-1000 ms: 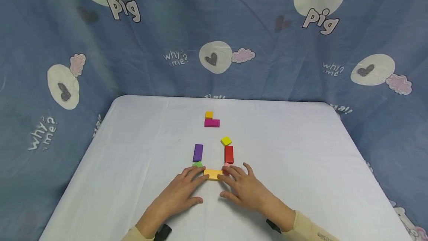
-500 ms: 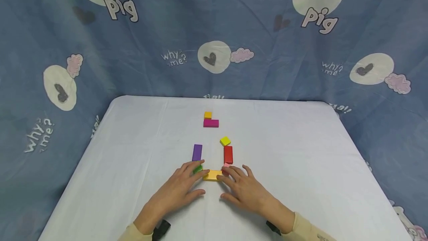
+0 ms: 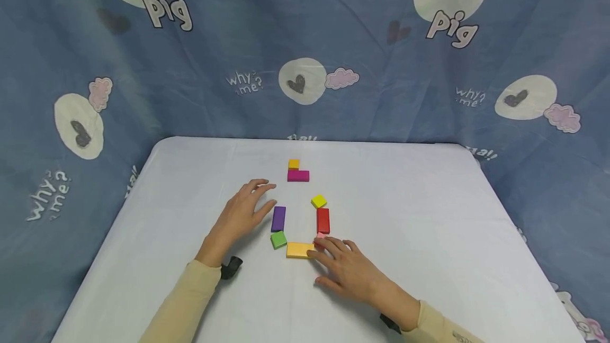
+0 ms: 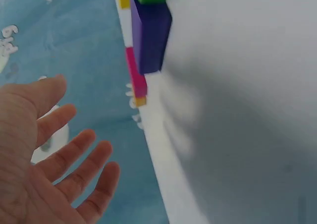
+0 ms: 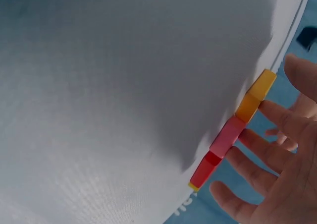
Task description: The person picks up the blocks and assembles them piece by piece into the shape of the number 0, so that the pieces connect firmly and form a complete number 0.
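Note:
My left hand (image 3: 240, 210) is raised over the table, left of the upright-laid purple block (image 3: 278, 219), fingers spread and holding nothing. Just below the purple block lies a green block (image 3: 278, 240). My right hand (image 3: 348, 269) rests its fingertips on the right end of a yellow-orange block (image 3: 297, 250) and on a pink block (image 5: 228, 136), which it partly covers in the head view. Its fingers are loosely extended. A red block (image 3: 323, 220) continues upward from the pink one, with a turned yellow block (image 3: 319, 201) at its top corner.
Farther back, a magenta block (image 3: 298, 175) lies with a small orange block (image 3: 294, 164) behind its left end. All blocks are on a white-covered table (image 3: 405, 195). A blue printed cloth (image 3: 229, 25) hangs around its back and sides.
My left hand has left the green and yellow-orange blocks and moved up and leftward, uncovering the green block. My right hand stays almost still. The head view has shifted slightly.

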A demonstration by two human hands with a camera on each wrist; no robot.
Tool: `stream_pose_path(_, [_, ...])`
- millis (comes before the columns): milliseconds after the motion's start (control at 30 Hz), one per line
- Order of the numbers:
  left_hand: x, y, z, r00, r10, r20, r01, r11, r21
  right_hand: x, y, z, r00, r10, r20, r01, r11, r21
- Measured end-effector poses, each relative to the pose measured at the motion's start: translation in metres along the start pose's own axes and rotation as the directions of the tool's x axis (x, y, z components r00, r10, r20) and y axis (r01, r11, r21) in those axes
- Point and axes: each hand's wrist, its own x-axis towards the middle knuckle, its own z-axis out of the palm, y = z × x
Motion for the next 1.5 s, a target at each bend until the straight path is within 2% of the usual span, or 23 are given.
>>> stream_pose_path(167, [0.032, -0.017, 0.009, 1.000, -0.027, 0.007, 0.027, 1.000, 0.007, 0.000, 0.001, 0.000, 1.000, -0.004, -0.003, 0.004, 1.000, 0.001])
stream_pose_path(367, [0.064, -0.031, 0.019, 0.996, -0.077, 0.053, 0.076, 0.997, 0.014, -0.001, 0.002, 0.002, 0.999, -0.031, -0.043, 0.031, 1.000, 0.004])
stream_pose_path(600, [0.091, -0.036, 0.030, 0.991, -0.097, 0.090, 0.098, 0.995, 0.000, -0.002, 0.004, 0.002, 0.997, -0.044, -0.057, 0.045, 0.999, 0.013])
stream_pose_path(700, [0.100, -0.038, 0.032, 0.987, -0.125, 0.099, 0.126, 0.992, -0.004, -0.001, 0.004, 0.001, 0.997, -0.052, -0.057, 0.053, 0.998, 0.018])
stream_pose_path(867, [0.112, -0.041, 0.037, 0.971, -0.180, 0.154, 0.180, 0.984, 0.018, 0.001, 0.005, -0.001, 0.997, -0.060, -0.047, 0.061, 0.998, 0.016])
stream_pose_path(1033, [0.122, -0.042, 0.044, 0.961, -0.191, 0.202, 0.186, 0.982, 0.043, 0.001, 0.006, 0.000, 0.998, -0.046, -0.029, 0.047, 0.999, 0.013])
stream_pose_path(1267, [0.130, -0.042, 0.049, 0.955, -0.196, 0.222, 0.185, 0.980, 0.069, 0.001, 0.007, 0.002, 0.998, -0.048, -0.046, 0.048, 0.999, 0.015])
stream_pose_path(1500, [0.135, -0.042, 0.056, 0.959, -0.176, 0.224, 0.167, 0.984, 0.058, 0.000, 0.007, 0.003, 0.999, -0.030, -0.040, 0.031, 0.999, 0.014])
